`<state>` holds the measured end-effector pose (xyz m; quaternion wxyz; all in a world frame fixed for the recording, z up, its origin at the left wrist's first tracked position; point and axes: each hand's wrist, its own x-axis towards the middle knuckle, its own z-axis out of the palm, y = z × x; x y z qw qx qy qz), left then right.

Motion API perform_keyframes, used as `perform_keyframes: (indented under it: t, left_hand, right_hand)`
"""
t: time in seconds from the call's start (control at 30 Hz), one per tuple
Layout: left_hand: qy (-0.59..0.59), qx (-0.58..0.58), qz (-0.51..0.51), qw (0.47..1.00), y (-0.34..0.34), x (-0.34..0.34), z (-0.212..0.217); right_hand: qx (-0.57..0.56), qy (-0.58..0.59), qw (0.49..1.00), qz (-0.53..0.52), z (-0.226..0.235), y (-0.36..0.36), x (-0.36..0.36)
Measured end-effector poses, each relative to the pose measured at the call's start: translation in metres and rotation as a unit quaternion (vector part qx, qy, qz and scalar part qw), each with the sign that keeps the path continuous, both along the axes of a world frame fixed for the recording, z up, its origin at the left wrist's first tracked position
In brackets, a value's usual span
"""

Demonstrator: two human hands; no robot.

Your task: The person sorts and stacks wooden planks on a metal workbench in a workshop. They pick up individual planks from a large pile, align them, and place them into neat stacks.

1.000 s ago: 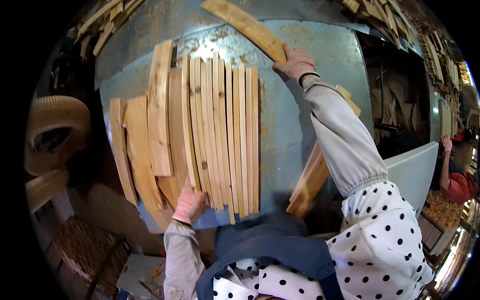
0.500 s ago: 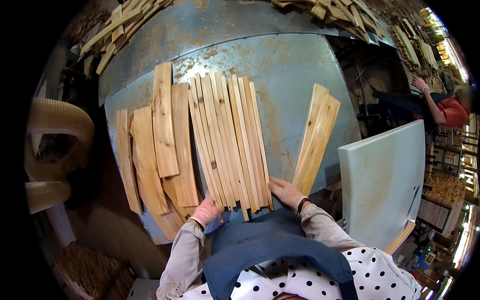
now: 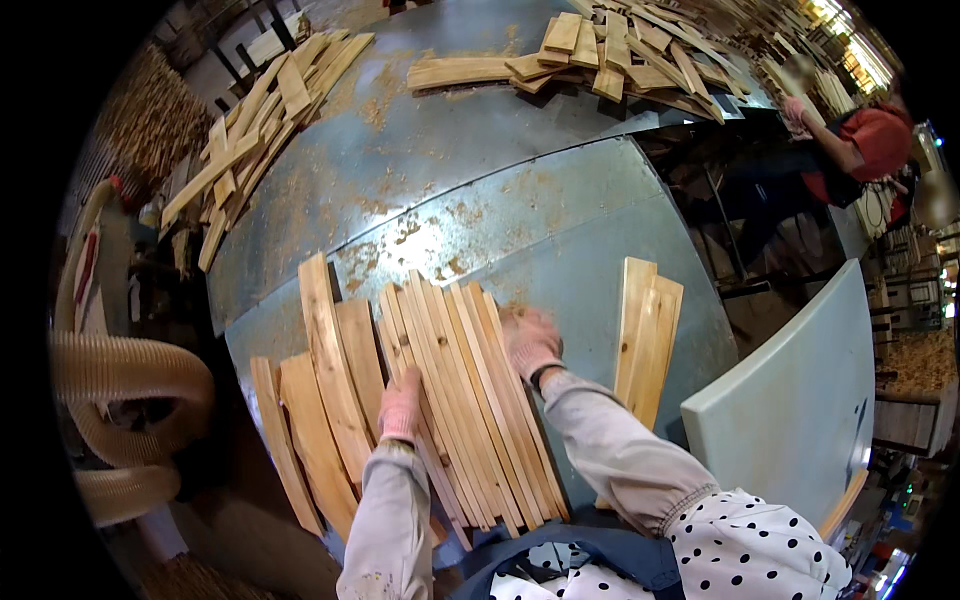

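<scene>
A ribbed beige dust hose [image 3: 120, 375] is seen at far left. Wider pale wooden boards [image 3: 325, 400] lie flat on the grey metal table [image 3: 560, 230]. The left hand [image 3: 401, 403], gloved pink, is laid flat with its grip open on the fanned row of narrow pale wooden slats [image 3: 470, 400]. The right hand [image 3: 530, 342], grip open, rests flat on the slats' right edge. A small stack of short boards [image 3: 645, 335] lies apart at right.

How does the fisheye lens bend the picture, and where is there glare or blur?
Head view: the metal table edge curves toward the rim, black corners frame the image; glare whitens the metal above the wooden slats; the gloved right hand looks slightly smeared; the far person at the rim is soft.
</scene>
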<state>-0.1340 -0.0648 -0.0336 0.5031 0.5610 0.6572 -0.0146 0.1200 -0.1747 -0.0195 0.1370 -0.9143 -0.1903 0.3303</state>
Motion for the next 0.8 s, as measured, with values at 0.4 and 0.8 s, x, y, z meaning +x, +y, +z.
perform_keyframes:
  t: [0.4,0.8]
  left_hand:
    - [-0.437,-0.116,0.229,0.862,-0.017,0.05,0.127]
    - [-0.65,-0.009,0.042,0.759,-0.021,0.031,0.259]
  right_hand:
    - [0.513,0.428,0.734,-0.122,0.097,-0.041,0.022]
    - [0.613,0.4,0.68,0.035,0.273,-0.053,0.037]
